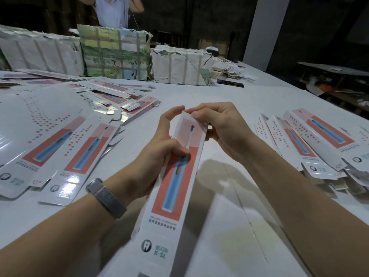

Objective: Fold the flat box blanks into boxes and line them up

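The long, glossy white card box printed with a blue toothbrush on red (175, 176) is held above the white table (229, 96). The left hand (165, 144) grips its side; the right hand (215, 124) pinches the far end flap, probably closing it. Tucking it in comes next. Flat glossy blanks (60, 148) lie left, folded boxes (319, 140) right.

The box (175, 176) I hold in my left hand (159, 148) and right hand (221, 130) is thin printed card with a smooth, faintly glossy face. Left of it, the flat blanks (65, 154) are the same card, shinier, with glare on their white ends. The table (229, 100) under it looks matt white. My wrist band (105, 196) is woven grey metal mesh. Beyond, the bundles (115, 54) wear torn paper taped over.
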`<action>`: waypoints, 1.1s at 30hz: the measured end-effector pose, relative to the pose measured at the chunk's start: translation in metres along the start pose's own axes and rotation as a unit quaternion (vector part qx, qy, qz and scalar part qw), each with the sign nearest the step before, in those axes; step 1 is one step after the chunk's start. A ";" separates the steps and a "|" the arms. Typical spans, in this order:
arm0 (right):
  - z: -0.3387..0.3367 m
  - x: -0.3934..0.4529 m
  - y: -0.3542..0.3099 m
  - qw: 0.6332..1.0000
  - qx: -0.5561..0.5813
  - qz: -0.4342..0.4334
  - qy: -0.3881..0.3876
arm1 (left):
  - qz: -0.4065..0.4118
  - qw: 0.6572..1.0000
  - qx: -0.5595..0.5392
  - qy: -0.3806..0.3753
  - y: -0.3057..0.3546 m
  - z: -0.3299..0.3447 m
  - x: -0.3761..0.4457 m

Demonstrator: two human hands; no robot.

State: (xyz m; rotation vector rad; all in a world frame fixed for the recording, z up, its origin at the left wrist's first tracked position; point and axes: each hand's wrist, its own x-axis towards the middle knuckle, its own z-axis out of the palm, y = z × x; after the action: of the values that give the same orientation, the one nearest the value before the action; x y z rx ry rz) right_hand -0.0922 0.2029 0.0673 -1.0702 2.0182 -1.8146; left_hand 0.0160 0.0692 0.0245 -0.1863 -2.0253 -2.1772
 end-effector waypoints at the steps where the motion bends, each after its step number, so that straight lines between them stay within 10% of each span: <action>1: 0.000 0.000 0.001 1.000 -0.007 -0.005 -0.004 | 0.003 1.000 0.014 0.007 -0.001 -0.001 0.000; 15: 0.022 -0.002 0.012 0.992 0.118 -0.014 -0.036 | 0.112 0.989 0.028 0.088 -0.007 -0.003 0.002; 33: 0.023 -0.003 0.008 0.995 -0.032 -0.035 0.093 | 0.137 0.982 0.035 0.124 -0.011 -0.003 0.007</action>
State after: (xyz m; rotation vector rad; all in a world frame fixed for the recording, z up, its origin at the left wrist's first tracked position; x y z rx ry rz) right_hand -0.0795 0.1867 0.0539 -1.0350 2.1827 -1.9628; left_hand 0.0072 0.0666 0.0153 -0.1647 -1.8160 -1.8603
